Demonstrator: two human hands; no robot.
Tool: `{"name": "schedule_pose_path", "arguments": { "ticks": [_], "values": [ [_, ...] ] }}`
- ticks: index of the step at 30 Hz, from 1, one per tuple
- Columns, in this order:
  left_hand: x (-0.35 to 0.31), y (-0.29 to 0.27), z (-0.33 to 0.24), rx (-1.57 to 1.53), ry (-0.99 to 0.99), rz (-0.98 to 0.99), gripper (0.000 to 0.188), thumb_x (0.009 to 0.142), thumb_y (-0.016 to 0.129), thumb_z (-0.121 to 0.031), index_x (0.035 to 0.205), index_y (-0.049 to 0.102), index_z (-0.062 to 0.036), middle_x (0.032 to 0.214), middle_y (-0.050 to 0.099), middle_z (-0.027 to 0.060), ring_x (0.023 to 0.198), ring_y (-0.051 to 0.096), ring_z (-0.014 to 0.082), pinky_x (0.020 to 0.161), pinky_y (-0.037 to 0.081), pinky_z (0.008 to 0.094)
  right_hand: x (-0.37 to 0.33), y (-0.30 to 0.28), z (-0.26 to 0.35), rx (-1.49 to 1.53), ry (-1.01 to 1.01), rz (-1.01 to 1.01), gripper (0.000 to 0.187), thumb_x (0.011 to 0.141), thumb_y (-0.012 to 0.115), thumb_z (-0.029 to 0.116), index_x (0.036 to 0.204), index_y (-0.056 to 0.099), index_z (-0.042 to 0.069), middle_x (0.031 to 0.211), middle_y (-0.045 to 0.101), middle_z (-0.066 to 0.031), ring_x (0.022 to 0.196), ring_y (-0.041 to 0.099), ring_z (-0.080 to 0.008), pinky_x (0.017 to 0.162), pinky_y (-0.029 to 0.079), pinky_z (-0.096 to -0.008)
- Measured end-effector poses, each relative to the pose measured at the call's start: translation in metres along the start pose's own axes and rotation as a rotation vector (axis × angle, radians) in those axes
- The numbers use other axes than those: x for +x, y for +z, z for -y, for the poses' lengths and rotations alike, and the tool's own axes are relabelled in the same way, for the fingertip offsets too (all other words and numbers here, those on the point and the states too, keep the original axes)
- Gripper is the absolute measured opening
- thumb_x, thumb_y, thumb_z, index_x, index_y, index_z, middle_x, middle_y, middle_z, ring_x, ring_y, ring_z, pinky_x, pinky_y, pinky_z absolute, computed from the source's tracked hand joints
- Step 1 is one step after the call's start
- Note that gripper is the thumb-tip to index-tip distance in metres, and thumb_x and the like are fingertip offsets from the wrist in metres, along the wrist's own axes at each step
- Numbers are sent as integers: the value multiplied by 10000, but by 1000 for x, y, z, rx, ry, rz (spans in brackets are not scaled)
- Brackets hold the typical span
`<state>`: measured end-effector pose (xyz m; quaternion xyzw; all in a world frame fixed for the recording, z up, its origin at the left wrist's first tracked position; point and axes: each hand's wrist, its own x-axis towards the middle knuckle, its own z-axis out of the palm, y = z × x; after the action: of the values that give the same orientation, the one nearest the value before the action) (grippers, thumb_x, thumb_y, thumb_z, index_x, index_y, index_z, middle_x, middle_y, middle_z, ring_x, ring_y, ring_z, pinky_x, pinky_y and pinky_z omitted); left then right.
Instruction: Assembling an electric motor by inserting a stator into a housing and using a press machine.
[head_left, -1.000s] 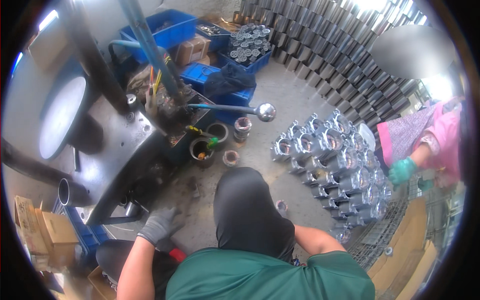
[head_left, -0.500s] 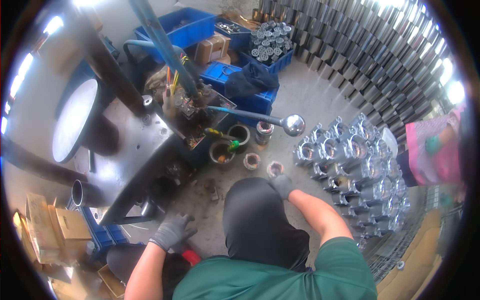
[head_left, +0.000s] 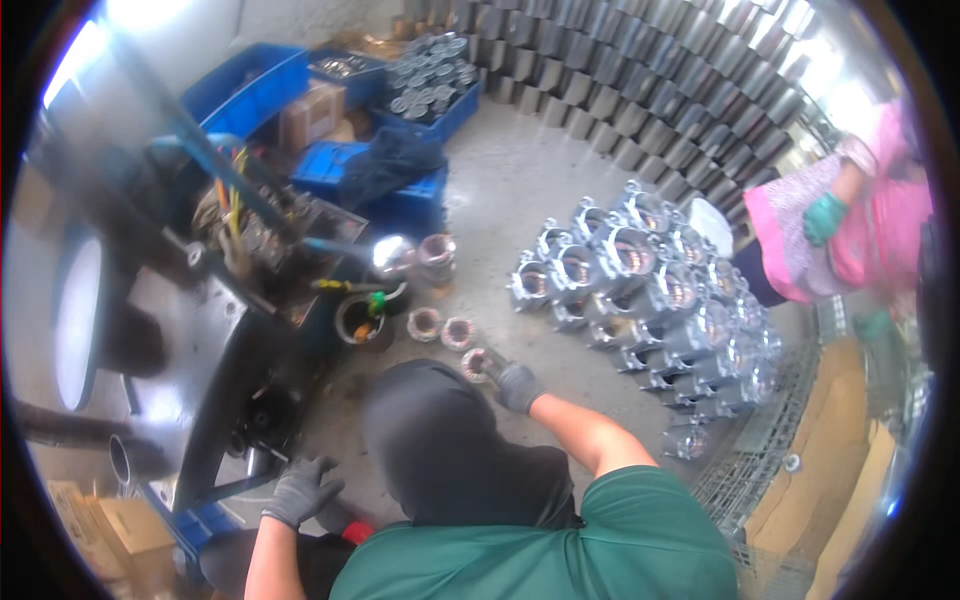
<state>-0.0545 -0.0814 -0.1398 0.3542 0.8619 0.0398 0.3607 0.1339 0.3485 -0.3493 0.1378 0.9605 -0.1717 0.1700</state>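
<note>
My right hand (head_left: 517, 386), in a grey glove, is closed on the edge of a ring-shaped motor stator (head_left: 474, 365) with copper-coloured windings, low by the floor. Just beyond it two similar stators, a middle one (head_left: 458, 334) and a left one (head_left: 424, 323), sit side by side on the floor. Farther back is a taller stack of stators (head_left: 436, 258). On the left, my gloved left hand (head_left: 302, 492) hangs beside the machine bench with its fingers apart and nothing in it. My dark-clad knee (head_left: 420, 420) lies between both hands.
Silvery metal housings (head_left: 650, 290) are piled at the right. A lever with a ball knob (head_left: 393, 256) juts from the machine (head_left: 200, 330). Blue bins (head_left: 410, 205) stand behind, with stacked metal cylinders (head_left: 640, 90) along the back. Another person in pink (head_left: 800, 220) is at far right.
The view has turned right, so the scene shifts left. A stator formerly at my right hand now sits free beside the left one; the hand is at another, nearer stator. My left hand stays open.
</note>
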Motion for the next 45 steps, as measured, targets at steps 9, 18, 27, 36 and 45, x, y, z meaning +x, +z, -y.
{"name": "schedule_pose_path", "arguments": {
  "ticks": [9, 18, 27, 36, 45],
  "values": [
    [30, 9, -14, 77, -72, 132, 607, 870, 717, -459, 1340, 668, -79, 1269, 701, 228, 1228, 650, 366, 1087, 485, 448, -75, 12, -60, 1078, 188, -585, 620, 874, 736, 224, 1437, 544, 51, 1375, 631, -198, 1154, 670, -368, 1031, 529, -448],
    [22, -7, -25, 59, -85, 135, 586, 890, 711, -454, 1341, 666, -82, 1261, 704, 213, 1223, 648, 377, 1078, 489, 457, -138, -257, -84, -175, 330, -768, 808, 812, 781, 256, 1525, 451, 67, 1592, 444, -183, 1481, 413, -369, 1250, 255, -564],
    [10, 3, -4, 69, -97, 82, 569, 910, 702, -465, 1341, 668, -94, 1257, 705, 214, 1214, 651, 381, 1061, 500, 462, -93, -206, -57, -4, -4, -1140, 526, 843, 724, 242, 1294, 597, 3, 1159, 664, -218, 1053, 640, -392, 935, 501, -532],
    [12, 13, 0, 62, -31, 73, 581, 903, 687, -514, 1317, 692, -107, 1225, 723, 204, 1186, 667, 374, 1049, 505, 469, 31, 36, -18, 545, 454, -127, 858, 853, 736, 572, 1454, 514, 1, 1387, 609, -299, 1308, 585, -440, 1082, 492, -476],
    [10, 14, 10, 59, -80, 63, 583, 917, 686, -497, 1354, 670, -112, 1250, 721, 198, 1180, 670, 390, 1059, 500, 472, 70, 23, -31, 416, 528, 118, 660, 900, 704, 570, 1176, 719, -30, 1111, 743, -273, 1102, 724, -372, 914, 566, -451]
  ]
}}
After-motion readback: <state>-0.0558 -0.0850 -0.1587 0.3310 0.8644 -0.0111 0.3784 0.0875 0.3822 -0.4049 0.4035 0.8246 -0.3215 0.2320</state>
